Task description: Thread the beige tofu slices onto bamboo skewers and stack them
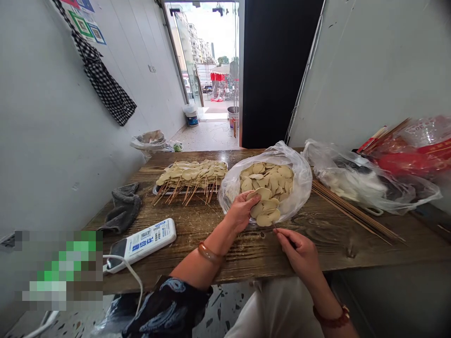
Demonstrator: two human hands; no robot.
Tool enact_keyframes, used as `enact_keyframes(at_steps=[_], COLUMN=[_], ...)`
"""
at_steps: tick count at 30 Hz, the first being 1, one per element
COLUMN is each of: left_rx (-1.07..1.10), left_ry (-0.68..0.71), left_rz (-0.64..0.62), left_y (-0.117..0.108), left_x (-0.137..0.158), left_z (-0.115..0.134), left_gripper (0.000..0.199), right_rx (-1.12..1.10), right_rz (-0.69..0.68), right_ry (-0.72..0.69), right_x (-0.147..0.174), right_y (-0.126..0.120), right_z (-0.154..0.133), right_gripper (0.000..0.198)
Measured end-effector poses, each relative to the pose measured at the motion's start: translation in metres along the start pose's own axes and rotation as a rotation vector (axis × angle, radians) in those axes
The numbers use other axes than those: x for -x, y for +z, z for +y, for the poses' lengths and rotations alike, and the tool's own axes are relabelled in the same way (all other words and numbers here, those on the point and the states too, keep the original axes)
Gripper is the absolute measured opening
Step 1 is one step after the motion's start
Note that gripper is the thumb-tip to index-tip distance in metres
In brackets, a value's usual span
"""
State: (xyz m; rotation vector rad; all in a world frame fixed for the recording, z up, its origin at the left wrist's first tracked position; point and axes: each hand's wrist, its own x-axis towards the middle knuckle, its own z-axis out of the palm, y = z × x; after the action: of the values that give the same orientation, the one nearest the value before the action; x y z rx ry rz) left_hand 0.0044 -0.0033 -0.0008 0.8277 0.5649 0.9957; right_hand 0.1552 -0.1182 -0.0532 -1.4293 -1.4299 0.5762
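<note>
My left hand (243, 210) grips a few flat, round, pale tan slices (265, 206) that overlap on a skewer, most of which they hide. Pinched between the fingertips of my right hand (298, 249) is the lower end of that skewer (275, 226). Just beyond both hands, a clear plastic bag (299, 188) stands open, full of loose slices (273, 176) of the same sort. To its left, a metal tray (155, 189) bears a pile of skewered slices (192, 171), their stick ends pointing toward me.
Bare bamboo skewers (355, 211) lie at the right, beside a crumpled plastic bag (352, 173) and red packaging (405, 162). On the left are a grey cloth (125, 206) and a white power bank (148, 241) with a cable. The wooden table's (246, 253) front edge is close to me.
</note>
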Motion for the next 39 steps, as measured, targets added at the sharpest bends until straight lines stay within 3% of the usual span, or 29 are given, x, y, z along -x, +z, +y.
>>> enact_keyframes(at_steps=[12, 20, 24, 28, 33, 39], left_rx=[-0.023, -0.071, -0.147, -0.206, -0.512, -1.200], left_ry=[-0.033, -0.064, -0.014, 0.131, 0.272, 0.350], left_rz=[-0.009, -0.016, 0.056, 0.157, 0.235, 0.163], left_y=[0.004, 0.001, -0.008, -0.019, -0.029, -0.031], left_x=[0.001, 0.000, -0.004, -0.008, -0.011, -0.014], left_z=[-0.004, 0.001, 0.010, 0.021, 0.027, 0.018], left_gripper=[0.036, 0.037, 0.044, 0.042, 0.029, 0.012], right_rx=[0.012, -0.039, -0.085, -0.179, -0.351, -0.473], right_rz=[0.024, -0.055, 0.033, 0.205, 0.334, 0.421], right_ry=[0.006, 0.046, 0.120, 0.206, 0.259, 0.262], right_x=[-0.001, -0.002, 0.003, 0.007, 0.007, 0.005], right_y=[0.002, -0.002, -0.005, -0.005, -0.001, -0.001], right_z=[0.001, -0.003, 0.002, 0.007, 0.007, 0.002], right_gripper=[0.029, 0.030, 0.032, 0.036, 0.037, 0.036])
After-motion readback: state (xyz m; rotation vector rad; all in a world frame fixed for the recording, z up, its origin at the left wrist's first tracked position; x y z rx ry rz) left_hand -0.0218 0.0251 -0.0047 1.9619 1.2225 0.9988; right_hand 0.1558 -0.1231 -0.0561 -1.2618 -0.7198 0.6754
